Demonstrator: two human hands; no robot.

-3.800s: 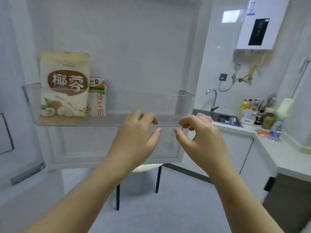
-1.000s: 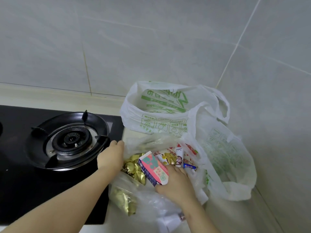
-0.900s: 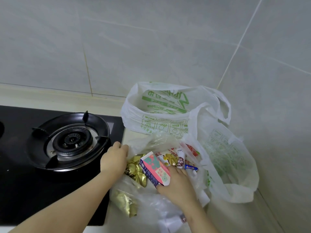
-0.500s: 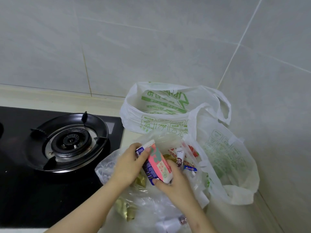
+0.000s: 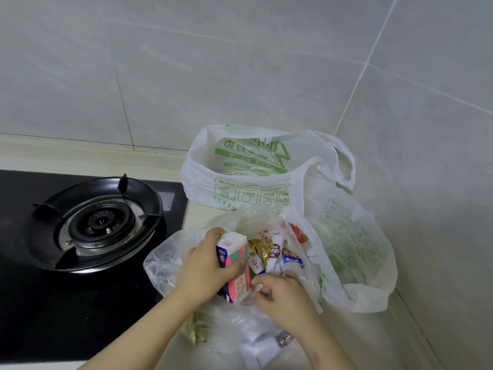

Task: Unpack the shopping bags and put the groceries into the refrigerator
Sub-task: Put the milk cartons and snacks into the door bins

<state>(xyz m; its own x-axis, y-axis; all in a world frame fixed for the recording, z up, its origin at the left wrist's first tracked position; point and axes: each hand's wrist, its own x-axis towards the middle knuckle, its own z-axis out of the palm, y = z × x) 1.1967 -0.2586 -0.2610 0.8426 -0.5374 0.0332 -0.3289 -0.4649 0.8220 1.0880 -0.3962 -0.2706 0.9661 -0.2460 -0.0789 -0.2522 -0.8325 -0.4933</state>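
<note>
Lower centre of frame: left hand is gripping a small carton, fingers clamped around its upper half, over the clear bag. Right hand is sitting curled by the carton's lower corner; can't tell if it's pinching anything. Carton is looking light, stiff, slightly slick; flat sides are likely giving the best hold.

Soft, even, faintly greenish light is washing the tiled wall beyond the hands pale and flat, and a dim shadow is pooling on the wall right of the right hand, past the white bag. Left of the left hand, the black stove is sinking into near-featureless dark, with pale glints sitting on the burner ring. The wide lens is bending the tile seams toward the edges, while the print on the carton in the left hand is reading soft and smeared.
</note>
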